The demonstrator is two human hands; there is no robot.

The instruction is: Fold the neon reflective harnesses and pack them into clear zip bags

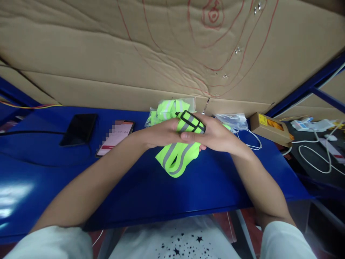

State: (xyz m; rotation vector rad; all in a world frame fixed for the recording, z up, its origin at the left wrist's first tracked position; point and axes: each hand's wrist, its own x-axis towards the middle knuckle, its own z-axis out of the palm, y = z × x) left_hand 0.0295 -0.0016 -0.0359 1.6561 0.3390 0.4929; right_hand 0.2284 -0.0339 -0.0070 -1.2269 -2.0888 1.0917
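Note:
Both hands meet over the blue table around a folded neon-yellow reflective strap (185,154) with grey stripes. My left hand (163,132) is closed on the bundle from the left, its fingers mostly hidden. From the right, my right hand (214,133) wraps round it, with a thumb lying across the front. A black plastic buckle (196,124) shows on top between the hands. One loop of the strap hangs below them towards the table. Behind, more neon-yellow reflective strap lies in a clear plastic bag (172,108).
On the blue table (167,198), a phone (118,136) and a dark tablet-like device (79,129) with a cable lie left. Right are a clear plastic bag (233,120), a white cable (252,145) and a cardboard box (269,129). A cardboard wall (88,54) stands behind.

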